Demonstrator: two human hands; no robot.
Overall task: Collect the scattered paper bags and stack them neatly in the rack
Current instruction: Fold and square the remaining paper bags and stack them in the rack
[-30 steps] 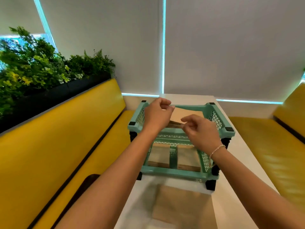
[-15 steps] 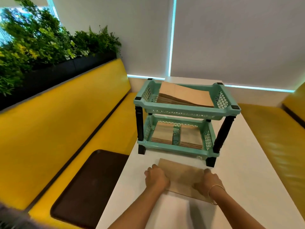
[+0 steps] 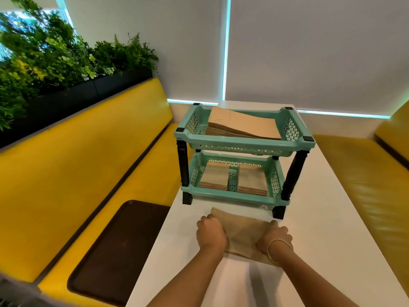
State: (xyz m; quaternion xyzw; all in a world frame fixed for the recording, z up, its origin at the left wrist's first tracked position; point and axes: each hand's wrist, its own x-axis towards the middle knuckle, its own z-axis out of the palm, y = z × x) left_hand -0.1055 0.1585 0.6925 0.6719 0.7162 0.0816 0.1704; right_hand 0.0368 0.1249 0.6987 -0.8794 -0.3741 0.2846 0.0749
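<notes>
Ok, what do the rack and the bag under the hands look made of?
Rack: looks like moulded plastic, matte mint green, lattice-cut walls, dark posts. Bag: brown kraft paper by the look, matte, creased and flat; left hand and right hand grip its ends.

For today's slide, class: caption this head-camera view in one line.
Both hands, left and right, grip a paper bag before the bag-filled green rack.

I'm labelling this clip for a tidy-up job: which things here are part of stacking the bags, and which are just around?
Part of the job:
- paper bag on the table, gripped by left hand and right hand
- green rack
- bag stack in top tier
- two bag stacks in bottom tier

Just around:
- white table
- brown tray on yellow bench
- plants
</notes>
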